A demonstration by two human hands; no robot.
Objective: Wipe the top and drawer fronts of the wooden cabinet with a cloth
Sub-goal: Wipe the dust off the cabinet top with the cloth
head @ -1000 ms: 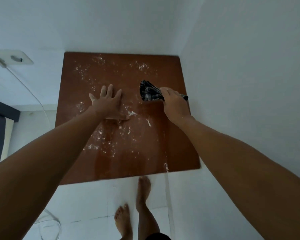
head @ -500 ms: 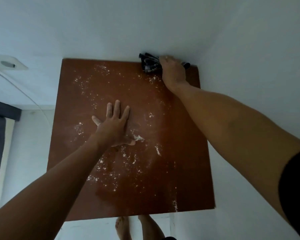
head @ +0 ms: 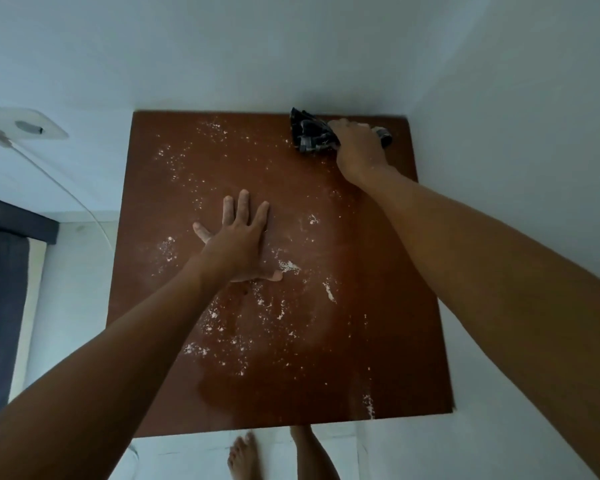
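I look straight down on the brown wooden cabinet top (head: pixel 378 323), speckled with white dust and crumbs across its left and middle. My right hand (head: pixel 359 147) grips a bunched dark patterned cloth (head: pixel 309 135) and presses it on the far right corner of the top, close to the back wall. My left hand (head: pixel 238 242) lies flat on the middle of the top with fingers spread, holding nothing. The drawer fronts are hidden below the top.
White walls close in behind and on the right of the cabinet. A wall socket (head: pixel 32 128) with a white cable (head: pixel 66 192) is at the left. A dark bed edge (head: pixel 0 289) sits far left. My bare feet (head: pixel 243 455) stand on the white tiled floor.
My right hand with the cloth went from the middle of the top to the far right corner, then drew slightly back from the wall. My left hand stayed flat in place.
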